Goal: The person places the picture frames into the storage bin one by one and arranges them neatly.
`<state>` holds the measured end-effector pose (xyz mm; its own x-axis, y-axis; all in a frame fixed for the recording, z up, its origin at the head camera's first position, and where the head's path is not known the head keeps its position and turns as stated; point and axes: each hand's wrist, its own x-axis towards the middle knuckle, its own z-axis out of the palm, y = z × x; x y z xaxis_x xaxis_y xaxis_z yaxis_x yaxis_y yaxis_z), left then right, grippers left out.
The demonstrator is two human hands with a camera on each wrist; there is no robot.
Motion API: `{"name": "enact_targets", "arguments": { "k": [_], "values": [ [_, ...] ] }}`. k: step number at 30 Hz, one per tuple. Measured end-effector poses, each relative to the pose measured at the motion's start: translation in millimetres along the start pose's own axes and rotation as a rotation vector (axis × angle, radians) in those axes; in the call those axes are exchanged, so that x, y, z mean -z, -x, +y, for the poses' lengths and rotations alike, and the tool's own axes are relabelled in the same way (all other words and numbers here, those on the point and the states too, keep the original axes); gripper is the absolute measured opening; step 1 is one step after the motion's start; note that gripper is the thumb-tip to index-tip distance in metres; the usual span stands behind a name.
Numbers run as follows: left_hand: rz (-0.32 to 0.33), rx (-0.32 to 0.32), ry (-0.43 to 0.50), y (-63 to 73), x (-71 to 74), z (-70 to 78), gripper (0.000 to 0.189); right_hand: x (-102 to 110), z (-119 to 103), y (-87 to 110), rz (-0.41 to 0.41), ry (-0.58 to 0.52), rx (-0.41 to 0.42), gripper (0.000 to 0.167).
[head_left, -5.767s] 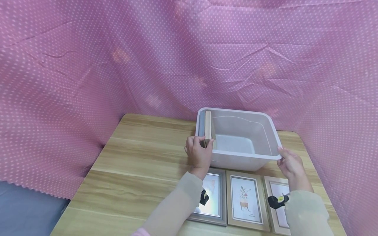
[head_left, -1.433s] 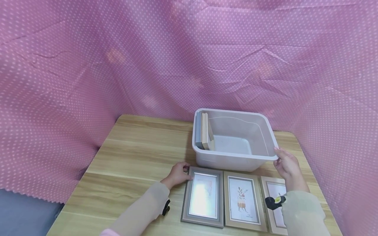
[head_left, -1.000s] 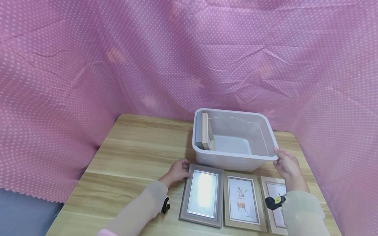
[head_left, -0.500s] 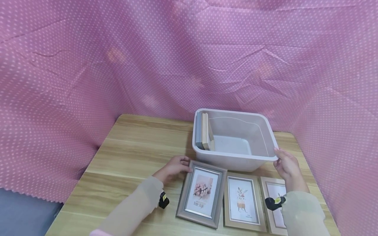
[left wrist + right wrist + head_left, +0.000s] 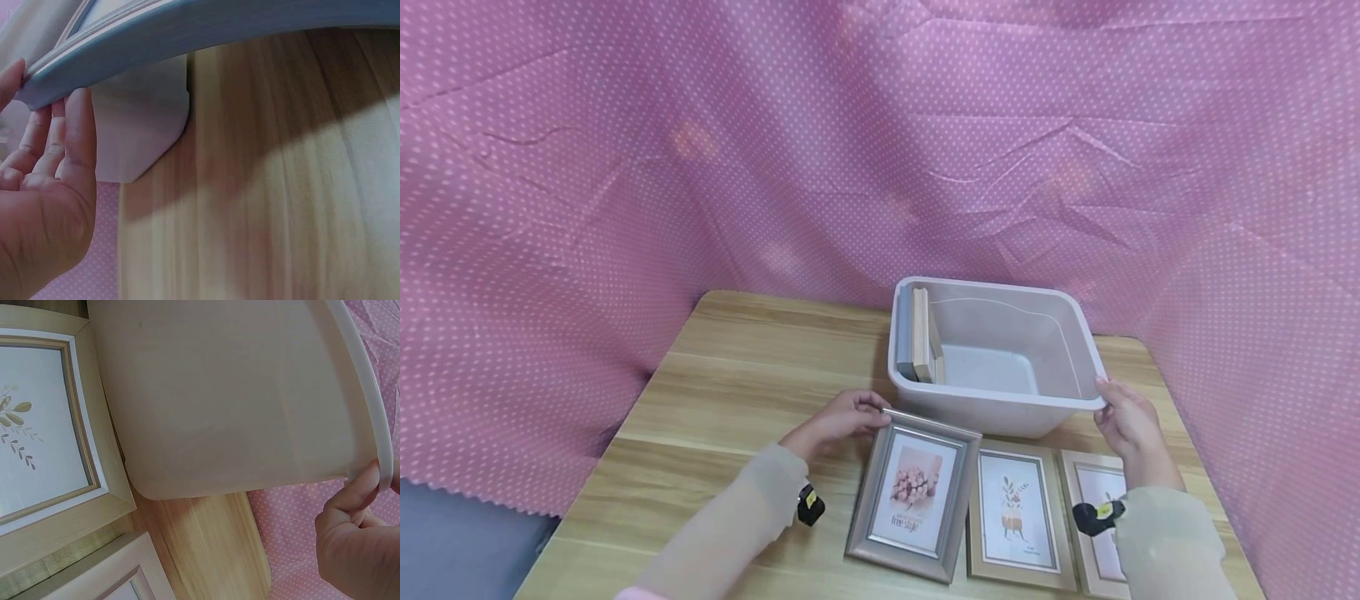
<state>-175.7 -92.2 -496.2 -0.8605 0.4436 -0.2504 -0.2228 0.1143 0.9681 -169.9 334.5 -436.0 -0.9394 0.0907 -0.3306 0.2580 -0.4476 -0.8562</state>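
Observation:
My left hand [image 5: 844, 418] pinches the top left corner of a grey-brown picture frame [image 5: 859, 518] with a pink flower print. That frame is tilted, its far end raised off the table; the left wrist view shows thumb and fingers [image 5: 80, 128] on either side of its edge. My right hand [image 5: 1131, 421] grips the front right corner of the pale plastic bin [image 5: 985, 408], thumb over the rim. Inside the bin, a blue-grey frame [image 5: 905, 333] and a light wood frame [image 5: 921, 333] stand on edge against its left wall.
A light wood frame with a plant print [image 5: 1018, 508] lies right of the held one. Beyond it lies a paler frame [image 5: 1093, 500], partly hidden by my right sleeve. The wood-grain table [image 5: 760, 375] ends at a pink dotted cloth [image 5: 820, 150].
My left hand has left the frames in the bin, come down to the grey-brown frame, and lifted its far end off the table. The right hand stays on the bin's corner.

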Motion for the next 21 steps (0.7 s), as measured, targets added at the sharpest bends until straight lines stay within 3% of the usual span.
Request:
{"name": "enact_targets", "arguments": {
  "k": [9, 15, 21],
  "values": [
    [-0.047, -0.067, -0.048, 6.4, 3.0, 17.1, 0.028, 0, -1, 0.3, 0.005, 0.013, -0.005, 0.009],
    [-0.051, -0.114, -0.042, 10.0, -0.6, 32.1, 0.028, -1, -1, 0.3, 0.002, -0.006, -0.015, 0.012],
    [-0.061, -0.179, -0.103, 15.0, -6.1, 48.2, 0.028, -1, -1, 1.1, -0.007, -0.003, -0.013, 0.013]
  ]
}}
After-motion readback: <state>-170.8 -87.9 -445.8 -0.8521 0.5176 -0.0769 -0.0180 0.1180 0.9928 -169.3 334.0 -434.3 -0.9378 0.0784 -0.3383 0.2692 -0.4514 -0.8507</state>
